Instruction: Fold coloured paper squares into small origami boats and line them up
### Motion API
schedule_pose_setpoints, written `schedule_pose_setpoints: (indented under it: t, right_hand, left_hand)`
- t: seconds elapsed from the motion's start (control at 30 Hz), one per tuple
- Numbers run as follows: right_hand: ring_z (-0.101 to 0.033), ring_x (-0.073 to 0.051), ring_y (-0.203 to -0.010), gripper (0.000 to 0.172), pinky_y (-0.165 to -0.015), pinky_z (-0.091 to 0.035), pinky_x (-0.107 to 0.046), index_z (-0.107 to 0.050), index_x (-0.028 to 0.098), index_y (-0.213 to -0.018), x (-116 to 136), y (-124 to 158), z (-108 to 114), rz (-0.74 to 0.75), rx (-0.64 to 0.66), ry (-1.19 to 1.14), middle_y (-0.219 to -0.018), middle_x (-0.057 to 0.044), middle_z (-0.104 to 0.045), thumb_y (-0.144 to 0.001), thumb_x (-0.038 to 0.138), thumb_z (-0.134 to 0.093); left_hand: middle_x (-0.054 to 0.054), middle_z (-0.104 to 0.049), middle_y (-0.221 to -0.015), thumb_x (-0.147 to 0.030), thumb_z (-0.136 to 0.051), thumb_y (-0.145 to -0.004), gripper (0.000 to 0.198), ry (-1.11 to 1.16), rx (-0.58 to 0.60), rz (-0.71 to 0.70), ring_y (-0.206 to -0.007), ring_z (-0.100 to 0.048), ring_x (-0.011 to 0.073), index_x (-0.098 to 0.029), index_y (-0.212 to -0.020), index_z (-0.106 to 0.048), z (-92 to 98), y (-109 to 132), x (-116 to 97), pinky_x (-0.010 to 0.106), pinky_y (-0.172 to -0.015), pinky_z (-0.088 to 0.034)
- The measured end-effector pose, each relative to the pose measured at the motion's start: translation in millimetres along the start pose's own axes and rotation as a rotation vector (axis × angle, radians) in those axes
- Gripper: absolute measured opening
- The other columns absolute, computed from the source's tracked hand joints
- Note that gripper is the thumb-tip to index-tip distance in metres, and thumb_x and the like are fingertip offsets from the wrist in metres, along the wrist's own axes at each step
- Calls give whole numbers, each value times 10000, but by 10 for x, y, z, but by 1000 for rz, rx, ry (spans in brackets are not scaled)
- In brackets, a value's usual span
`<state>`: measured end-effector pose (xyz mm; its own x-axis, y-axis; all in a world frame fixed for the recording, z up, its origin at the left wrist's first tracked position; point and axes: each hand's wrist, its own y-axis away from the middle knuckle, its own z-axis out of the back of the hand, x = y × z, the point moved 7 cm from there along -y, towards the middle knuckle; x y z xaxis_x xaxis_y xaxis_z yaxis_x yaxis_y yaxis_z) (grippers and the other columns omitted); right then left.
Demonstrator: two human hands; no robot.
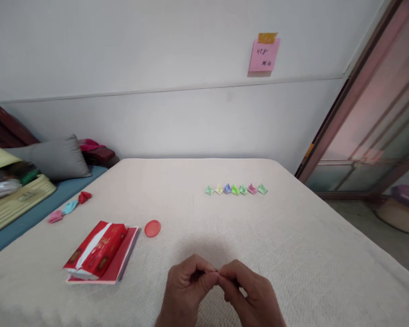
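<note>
Just over the near part of the table, my left hand (190,286) and my right hand (247,290) meet with thumbs and forefingers pinched together. Between the fingertips shows a thin edge of a small pink paper (217,273); the fingers hide most of it, so its shape cannot be told. Beyond the hands, several small folded paper shapes (235,189) in green, yellow, purple and pink stand in a row. To the left of my left hand lies a round red lid (152,228).
A red tissue pack (97,250) rests on a stack of coloured paper sheets (124,259) at left. Three folded pieces, pink (55,216), blue (70,207) and red (85,197), lie near the table's left edge. A pink note (264,55) is taped to the wall.
</note>
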<state>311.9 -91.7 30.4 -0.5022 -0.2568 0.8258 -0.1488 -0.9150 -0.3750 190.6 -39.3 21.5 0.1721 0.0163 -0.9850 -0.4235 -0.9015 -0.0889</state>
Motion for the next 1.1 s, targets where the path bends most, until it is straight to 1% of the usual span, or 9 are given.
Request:
schedule_pose_setpoints:
  t: [0.17, 0.27, 0.43, 0.5, 0.67, 0.77, 0.9, 1.03, 1.1]
  right_hand:
    - [-516, -117, -485, 272, -466, -372, -211, -564, 206, -650, 42, 9, 7, -1, -13, 18, -550, 20, -553, -891, 328, -527]
    - [-488, -116, -478, 279, -473, -344, -223, -570, 200, -635, 27, 5, -3, -46, -24, -18, -526, 26, -524, -881, 327, -534]
    - [-476, -112, -476, 274, -469, -358, -207, -613, 179, -666, -165, -20, -90, -335, 29, -329, -500, 29, -522, -836, 394, -594]
    - [-471, -106, -467, 272, -466, -361, -200, -605, 175, -664, -196, -27, -104, -379, 33, -426, -496, 32, -522, -822, 396, -609]
    - [-407, -91, -422, 314, -425, -302, -199, -538, 187, -626, -215, -20, -54, -343, -48, -420, -476, 61, -450, -830, 420, -585]
    - [-405, -97, -439, 307, -439, -303, -206, -539, 191, -642, -244, -7, -22, -349, -103, -410, -483, 60, -449, -837, 425, -575]
    - [-422, -105, -452, 284, -451, -323, -211, -557, 199, -653, -246, -19, -32, -325, -71, -386, -487, 55, -460, -850, 403, -566]
    - [-506, -132, -560, 80, -523, -391, -226, -612, 227, -820, -128, -43, 54, -161, -160, -240, -650, 17, -564, -841, 302, -595]
    - [-531, -141, -611, 50, -534, -398, -231, -626, 241, -861, -33, -53, 67, -52, -164, -190, -744, -4, -587, -845, 247, -579]
  left_hand:
    - [-28, -560, -520, -255, -716, -744, 157, -42, -35, -14, -525, -464, 106, -169, -618, -678, 4, 22, 23, 211, -516, -364]
    - [-26, -565, -505, -244, -721, -731, 162, -28, -69, 10, -521, -485, 111, -168, -596, -673, 17, 15, 51, 215, -519, -380]
    - [-9, -625, -532, -256, -721, -724, 164, 34, -98, 76, -517, -512, 111, -160, -603, -665, 69, -44, 109, 212, -512, -398]
    - [-3, -634, -531, -264, -720, -726, 179, 44, -90, 80, -513, -515, 110, -154, -600, -657, 79, -68, 121, 211, -507, -397]
    - [4, -646, -550, -298, -736, -711, 184, 142, -33, 121, -510, -521, 110, -148, -647, -650, 15, -105, 205, 219, -508, -403]
    - [4, -621, -558, -305, -744, -696, 185, 103, 37, 169, -520, -525, 115, -129, -681, -688, -42, -111, 264, 224, -510, -401]
    - [-5, -585, -540, -287, -701, -728, 166, 20, 57, 142, -520, -509, 113, -127, -689, -719, -20, -107, 259, 225, -516, -379]
    - [-12, -577, -540, -243, -687, -722, 127, -59, 10, 110, -530, -487, 112, -136, -659, -710, 36, -91, 202, 227, -527, -366]
    - [-19, -563, -527, -215, -677, -715, 106, -68, 1, 119, -525, -477, 109, -137, -647, -702, 44, -82, 168, 226, -522, -362]
